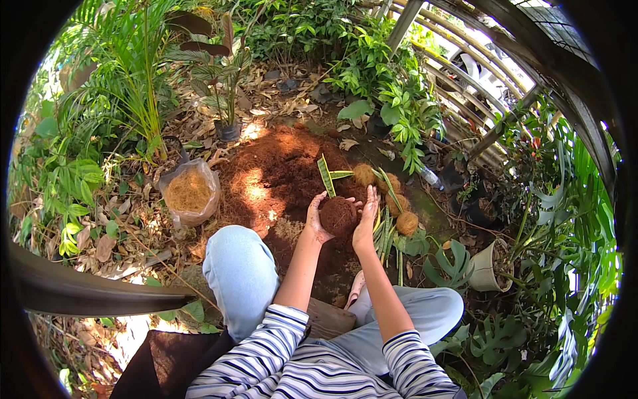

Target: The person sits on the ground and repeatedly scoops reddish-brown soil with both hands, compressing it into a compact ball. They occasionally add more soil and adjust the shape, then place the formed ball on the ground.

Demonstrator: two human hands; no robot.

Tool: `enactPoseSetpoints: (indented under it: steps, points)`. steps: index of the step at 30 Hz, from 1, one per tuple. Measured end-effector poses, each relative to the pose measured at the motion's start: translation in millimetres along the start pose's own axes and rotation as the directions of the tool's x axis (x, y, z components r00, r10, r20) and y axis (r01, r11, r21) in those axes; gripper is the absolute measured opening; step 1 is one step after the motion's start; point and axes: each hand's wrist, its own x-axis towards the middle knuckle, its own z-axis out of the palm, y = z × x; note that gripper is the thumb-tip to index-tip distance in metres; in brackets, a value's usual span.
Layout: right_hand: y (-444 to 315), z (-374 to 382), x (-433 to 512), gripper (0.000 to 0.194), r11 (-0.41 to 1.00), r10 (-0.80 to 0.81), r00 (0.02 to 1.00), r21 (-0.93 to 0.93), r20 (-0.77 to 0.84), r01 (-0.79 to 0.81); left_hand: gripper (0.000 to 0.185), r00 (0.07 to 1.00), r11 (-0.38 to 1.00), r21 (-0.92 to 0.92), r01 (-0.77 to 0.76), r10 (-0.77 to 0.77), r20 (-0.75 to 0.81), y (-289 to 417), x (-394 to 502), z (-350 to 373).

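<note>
A round ball of dark brown coir fibre point(338, 216) rests in my left hand point(315, 219), whose fingertips show behind it. From its top rises a yellow-edged snake plant leaf point(326, 175). My right hand point(367, 217) stands upright along the ball's right side, palm towards it and fingers extended; whether it touches the ball I cannot tell. Several lighter fibre balls point(407, 223) lie just to the right, some with snake plant leaves beside them. Loose snake plant leaves point(384, 234) lie near my right wrist. Beneath my hands spreads a heap of reddish-brown coir point(284, 169).
A clear plastic bag of tan fibre point(189, 192) stands at the left. A potted plant point(228, 130) is behind the heap. On the right are a plastic bottle point(431, 178), a tipped pale pot point(484, 269) and a bamboo fence point(463, 75). A wooden block point(329, 319) lies between my legs.
</note>
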Motion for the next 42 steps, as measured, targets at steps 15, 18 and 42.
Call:
enactPoseSetpoints:
  steps: [15, 18, 42]
  points:
    - [-27, -19, -12, 0.045, 0.910, -0.358, 0.903, -0.129, 0.239, 0.395, 0.023, 0.970, 0.974, -0.011, -0.227, 0.225, -0.096, -22, -6, 8]
    - [-39, -32, -7, 0.054, 0.825, -0.376, 0.894, -0.351, 0.244, 0.443, 0.026, 0.975, 0.980, -0.020, -0.196, 0.193, -0.111, -26, -7, 11]
    - [-17, -15, -24, 0.040, 0.748, -0.589, 0.804, -0.322, 0.080, 0.580, 0.020, 0.921, 0.943, 0.180, -0.280, 0.317, -0.227, -29, -3, -5]
